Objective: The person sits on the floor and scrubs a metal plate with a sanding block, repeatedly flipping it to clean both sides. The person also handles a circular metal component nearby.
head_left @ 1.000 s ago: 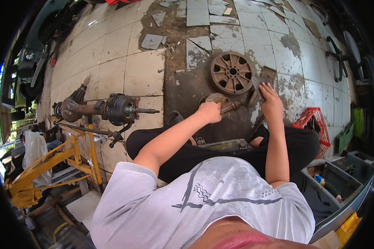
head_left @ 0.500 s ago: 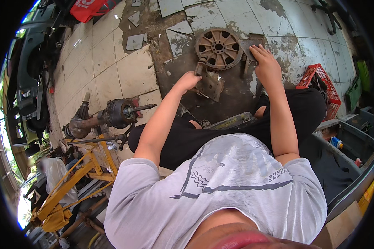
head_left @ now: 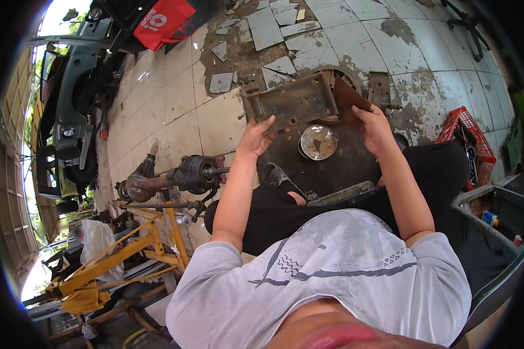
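My left hand [head_left: 257, 136] pinches the low edge of a big rusty metal piece [head_left: 297, 103], thumb on top and fingers tucked under. It has holes in it and a round knob end on the left. My right hand [head_left: 375, 129] pinches the corner of a flat brown plate [head_left: 348, 96]. The two metal things are side by side in front of me, and they look held up off the floor [head_left: 215, 129]. Their edges meet in my view, but I can't tell if they really touch.

Behind them, a toothed wheel [head_left: 337, 72] is partly hidden. A shiny round dish [head_left: 318, 142] sits nearer to me, and a small plate with holes [head_left: 380, 87] lies just past my right hand.

I think this is the part where I hold and line up both pieces. The next move calls for a tight pinch with both hands, because the big piece looks heavy and could tip. It also needs slow moving, so nothing bumps the dish.
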A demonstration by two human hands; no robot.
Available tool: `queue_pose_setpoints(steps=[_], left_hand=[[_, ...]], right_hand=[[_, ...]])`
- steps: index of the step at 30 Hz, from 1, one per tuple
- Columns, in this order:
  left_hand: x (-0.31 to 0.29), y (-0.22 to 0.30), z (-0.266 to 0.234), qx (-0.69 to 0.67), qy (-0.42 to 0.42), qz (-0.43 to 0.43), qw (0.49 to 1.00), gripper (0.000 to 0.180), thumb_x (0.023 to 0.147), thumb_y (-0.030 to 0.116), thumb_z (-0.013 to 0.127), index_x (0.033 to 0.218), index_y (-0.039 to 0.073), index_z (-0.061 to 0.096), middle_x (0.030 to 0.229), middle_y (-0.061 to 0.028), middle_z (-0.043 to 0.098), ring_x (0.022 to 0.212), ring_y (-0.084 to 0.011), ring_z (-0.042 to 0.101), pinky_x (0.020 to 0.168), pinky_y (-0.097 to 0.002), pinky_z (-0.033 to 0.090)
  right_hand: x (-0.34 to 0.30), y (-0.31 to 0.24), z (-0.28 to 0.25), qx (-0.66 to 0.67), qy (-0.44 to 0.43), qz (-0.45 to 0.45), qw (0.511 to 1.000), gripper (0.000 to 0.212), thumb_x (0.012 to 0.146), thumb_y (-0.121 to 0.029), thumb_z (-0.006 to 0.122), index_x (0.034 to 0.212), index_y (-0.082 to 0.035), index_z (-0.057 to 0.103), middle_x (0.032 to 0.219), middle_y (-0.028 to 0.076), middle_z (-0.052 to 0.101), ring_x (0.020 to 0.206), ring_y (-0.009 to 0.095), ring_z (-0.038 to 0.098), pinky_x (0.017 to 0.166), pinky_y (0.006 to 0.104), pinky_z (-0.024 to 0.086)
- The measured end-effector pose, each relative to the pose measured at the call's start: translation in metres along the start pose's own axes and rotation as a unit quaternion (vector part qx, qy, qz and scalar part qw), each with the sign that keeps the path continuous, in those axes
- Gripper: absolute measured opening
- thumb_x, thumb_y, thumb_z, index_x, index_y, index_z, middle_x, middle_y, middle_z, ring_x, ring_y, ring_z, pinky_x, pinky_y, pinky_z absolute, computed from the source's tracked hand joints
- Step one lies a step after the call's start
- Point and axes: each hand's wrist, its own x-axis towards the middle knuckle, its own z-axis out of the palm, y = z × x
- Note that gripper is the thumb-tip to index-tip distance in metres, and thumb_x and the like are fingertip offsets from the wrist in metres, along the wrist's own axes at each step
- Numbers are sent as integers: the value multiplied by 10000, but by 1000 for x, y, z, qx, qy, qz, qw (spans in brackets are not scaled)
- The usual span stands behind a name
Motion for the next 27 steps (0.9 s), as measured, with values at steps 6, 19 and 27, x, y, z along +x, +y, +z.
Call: queue_pose_setpoints(steps=[6,19,27], left_hand=[[-16,8,18,36,-6,17,999,610,940,121,820,1474,46,534,1366,-139,678,1244,-306,684,975,-505,596],[-42,83,102,135,-31,62,988,685,863,22,820,1479,-15,525,1399,-163,660,1283,-296,648,1115,-459,509],[-37,68,109,-339,-281,91,893,777,871,335,645,1538,-27,474,1536,-272,543,1409,-470,545,1201,-689,374]], right_hand=[[-28,0,34,124,-148,-22,981,435,1101,-195,620,1504,-60,531,1403,82,672,1254,249,682,1103,457,556],[-41,-25,66,42,-79,-163,982,589,984,32,686,1531,-70,491,1414,126,634,1257,266,674,1034,461,619],[-34,-88,122,-95,-104,-230,963,440,1013,-39,676,1445,-39,594,1287,96,720,1122,239,738,943,413,641]])
